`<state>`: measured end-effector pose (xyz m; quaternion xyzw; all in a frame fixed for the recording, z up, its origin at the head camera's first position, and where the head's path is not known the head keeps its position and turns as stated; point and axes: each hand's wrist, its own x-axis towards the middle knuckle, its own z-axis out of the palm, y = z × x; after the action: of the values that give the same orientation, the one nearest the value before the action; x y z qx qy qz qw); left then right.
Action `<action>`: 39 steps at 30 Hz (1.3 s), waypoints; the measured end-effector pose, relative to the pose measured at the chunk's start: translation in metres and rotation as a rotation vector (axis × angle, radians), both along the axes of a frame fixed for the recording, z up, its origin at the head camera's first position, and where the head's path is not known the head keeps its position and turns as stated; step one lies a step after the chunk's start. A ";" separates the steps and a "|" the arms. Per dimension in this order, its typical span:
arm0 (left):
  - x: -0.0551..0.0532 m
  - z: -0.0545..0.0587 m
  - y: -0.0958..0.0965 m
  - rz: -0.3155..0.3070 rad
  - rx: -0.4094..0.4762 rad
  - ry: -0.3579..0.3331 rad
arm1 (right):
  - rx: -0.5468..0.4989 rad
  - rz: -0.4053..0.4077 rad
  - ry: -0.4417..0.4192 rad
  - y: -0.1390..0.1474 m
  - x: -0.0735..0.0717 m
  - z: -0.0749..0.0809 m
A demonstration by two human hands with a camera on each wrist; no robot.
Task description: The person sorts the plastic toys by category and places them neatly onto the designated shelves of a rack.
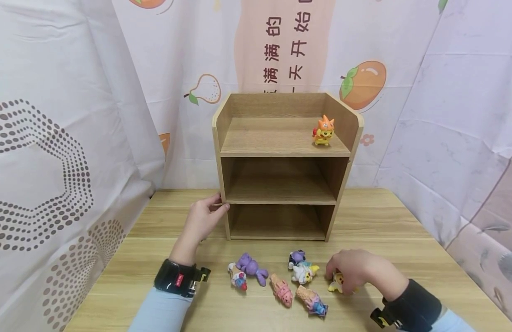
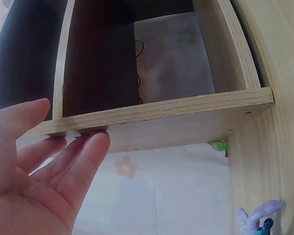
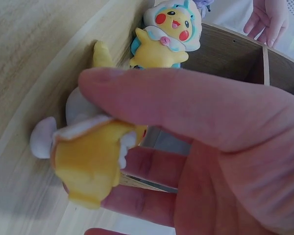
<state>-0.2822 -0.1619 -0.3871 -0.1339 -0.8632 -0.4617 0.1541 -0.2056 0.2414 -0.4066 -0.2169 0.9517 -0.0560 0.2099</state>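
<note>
Container: wooden shelf unit (image 1: 281,201), upright on the tabletop (image 1: 389,230). Top tier carries one orange-hooded figure (image 1: 324,131), standing near the right side panel. Middle and bottom compartments face forward, under the top tier.

Left hand (image 1: 203,219): grip loosely open, fingertips touching the outer face of the unit's left side panel, thumb by its front edge.

Right hand (image 1: 353,268): grip closed about a yellow figure (image 3: 88,161), pinched between thumb and fingers, low over the tabletop at the right front of the unit. Cannot tell whether the figure touches the wood.

Surroundings: a white-hooded figure (image 1: 303,272) lies left of the right hand, against a dark-and-purple figure (image 1: 297,257); both lie in front of the unit. Further left, a purple figure (image 1: 251,267) beside a red-tipped cone toy (image 1: 238,276). Nearer the wearer, a pink cone toy (image 1: 282,290) and a blue-tipped cone toy (image 1: 312,300). Fruit-printed curtain (image 1: 189,133) behind.
</note>
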 end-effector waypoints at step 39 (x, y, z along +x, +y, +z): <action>0.000 -0.001 0.000 -0.007 0.003 0.025 | -0.061 0.053 0.158 0.008 -0.005 0.004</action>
<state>-0.2826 -0.1618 -0.3883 -0.1424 -0.8600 -0.4620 0.1633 -0.2102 0.2495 -0.4028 -0.2522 0.9571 -0.0619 0.1289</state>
